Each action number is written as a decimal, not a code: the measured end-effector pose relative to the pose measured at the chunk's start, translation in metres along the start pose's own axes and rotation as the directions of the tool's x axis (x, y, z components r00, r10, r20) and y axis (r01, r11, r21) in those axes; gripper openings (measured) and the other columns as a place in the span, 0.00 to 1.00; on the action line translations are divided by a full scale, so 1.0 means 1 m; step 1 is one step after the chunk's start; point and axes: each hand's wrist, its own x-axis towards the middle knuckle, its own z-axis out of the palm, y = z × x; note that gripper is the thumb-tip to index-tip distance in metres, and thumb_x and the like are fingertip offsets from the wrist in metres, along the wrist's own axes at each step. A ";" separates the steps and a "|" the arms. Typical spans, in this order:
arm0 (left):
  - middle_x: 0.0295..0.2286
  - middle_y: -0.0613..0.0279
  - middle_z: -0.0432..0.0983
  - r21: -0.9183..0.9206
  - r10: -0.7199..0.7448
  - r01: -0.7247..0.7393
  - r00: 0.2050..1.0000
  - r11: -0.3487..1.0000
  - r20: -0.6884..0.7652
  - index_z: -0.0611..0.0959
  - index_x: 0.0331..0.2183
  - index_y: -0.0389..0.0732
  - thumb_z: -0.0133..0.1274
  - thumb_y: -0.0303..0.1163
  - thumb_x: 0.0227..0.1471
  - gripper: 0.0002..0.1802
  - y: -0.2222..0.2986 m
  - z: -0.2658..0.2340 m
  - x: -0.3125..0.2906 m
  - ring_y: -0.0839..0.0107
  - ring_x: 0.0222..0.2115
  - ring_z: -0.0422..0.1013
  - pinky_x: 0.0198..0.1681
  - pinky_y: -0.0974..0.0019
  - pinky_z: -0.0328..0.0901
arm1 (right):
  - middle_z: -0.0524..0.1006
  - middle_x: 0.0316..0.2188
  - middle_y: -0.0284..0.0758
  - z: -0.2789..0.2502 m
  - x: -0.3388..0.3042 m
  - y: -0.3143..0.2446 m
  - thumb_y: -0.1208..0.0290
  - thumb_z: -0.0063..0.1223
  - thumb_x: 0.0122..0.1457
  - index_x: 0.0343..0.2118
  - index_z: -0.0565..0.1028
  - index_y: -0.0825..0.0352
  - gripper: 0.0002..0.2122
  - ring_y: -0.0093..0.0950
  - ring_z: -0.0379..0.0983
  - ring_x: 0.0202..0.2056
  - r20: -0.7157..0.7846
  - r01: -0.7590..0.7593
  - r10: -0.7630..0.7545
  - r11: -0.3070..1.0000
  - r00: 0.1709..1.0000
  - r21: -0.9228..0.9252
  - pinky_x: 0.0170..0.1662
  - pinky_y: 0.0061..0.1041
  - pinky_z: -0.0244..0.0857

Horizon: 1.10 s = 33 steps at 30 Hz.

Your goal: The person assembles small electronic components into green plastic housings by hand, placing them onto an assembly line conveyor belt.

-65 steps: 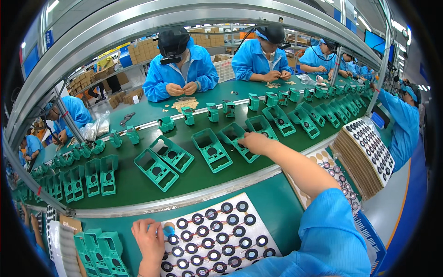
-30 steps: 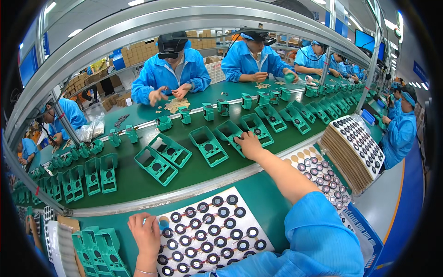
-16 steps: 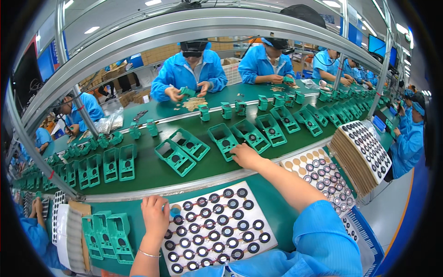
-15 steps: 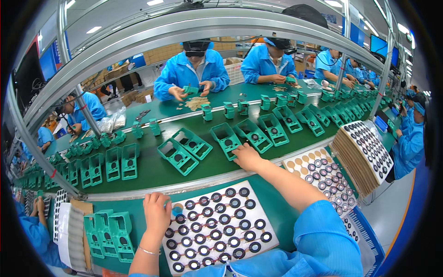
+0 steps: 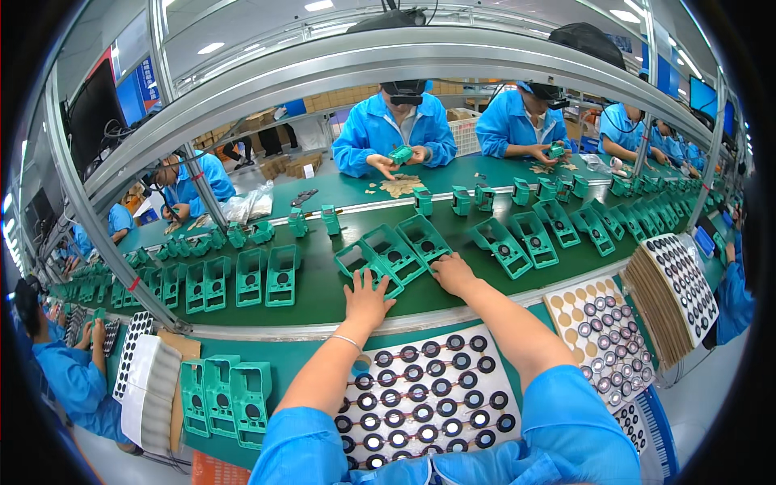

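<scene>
Touching, at frame centre, the leftmost green case [image 5: 369,263] with left hand [image 5: 367,303] spread wide and the near corner of the rightmost green case [image 5: 422,242] with right hand [image 5: 455,275] half curled; cannot tell if gripping. Seemingly bracketing a close-set three to steady them, above the metal rail [image 5: 267,332], with belt [image 5: 318,280] room left of centre.

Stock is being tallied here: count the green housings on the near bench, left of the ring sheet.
3, side by side: left housing, middle housing, and right housing, nearest the ring sheet. None there seems hidden.
</scene>
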 end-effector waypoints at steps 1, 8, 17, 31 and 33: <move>0.56 0.48 0.50 0.031 0.044 -0.044 0.999 0.999 -0.018 0.65 0.54 0.53 0.49 0.48 0.49 0.31 -0.011 0.000 -0.002 0.48 0.58 0.45 0.55 0.44 0.48 | 0.73 0.37 0.37 -0.002 0.000 -0.006 0.65 0.52 0.51 0.37 0.76 0.59 0.10 0.41 0.65 0.43 0.042 0.049 -0.048 0.999 0.998 -0.007 0.45 0.35 0.62; 0.51 0.54 0.62 0.106 0.264 -0.260 0.964 0.960 -0.023 0.68 0.52 0.52 0.53 0.38 0.46 0.29 -0.095 -0.019 -0.023 0.54 0.54 0.54 0.54 0.52 0.53 | 0.73 0.38 0.40 -0.009 0.001 -0.082 0.66 0.48 0.53 0.35 0.76 0.63 0.10 0.42 0.64 0.45 0.186 0.179 -0.175 0.984 0.967 -0.005 0.45 0.37 0.63; 0.50 0.54 0.62 0.184 0.098 -0.117 0.989 0.976 0.110 0.66 0.53 0.51 0.53 0.35 0.47 0.30 -0.145 -0.034 -0.038 0.55 0.55 0.54 0.55 0.52 0.53 | 0.72 0.39 0.41 -0.007 0.008 -0.139 0.70 0.47 0.51 0.34 0.77 0.64 0.10 0.42 0.64 0.46 0.192 0.266 -0.271 0.963 0.943 0.048 0.48 0.35 0.62; 0.28 0.60 0.71 -0.243 0.313 -0.336 0.941 0.910 -0.128 0.79 0.26 0.39 0.53 0.26 0.39 0.06 -0.044 -0.087 -0.179 0.60 0.33 0.66 0.39 0.60 0.63 | 0.74 0.28 0.38 -0.085 -0.090 -0.136 0.70 0.50 0.50 0.27 0.74 0.65 0.05 0.38 0.69 0.35 0.102 0.455 -0.565 0.748 0.819 0.484 0.40 0.34 0.64; 0.27 0.60 0.70 -0.193 0.322 -0.357 0.928 0.914 -0.189 0.79 0.25 0.38 0.52 0.25 0.39 0.05 -0.038 -0.073 -0.183 0.61 0.33 0.66 0.38 0.61 0.63 | 0.74 0.28 0.38 -0.086 -0.106 -0.153 0.70 0.50 0.49 0.27 0.74 0.64 0.05 0.39 0.69 0.36 0.106 0.461 -0.583 0.728 0.805 0.508 0.39 0.35 0.64</move>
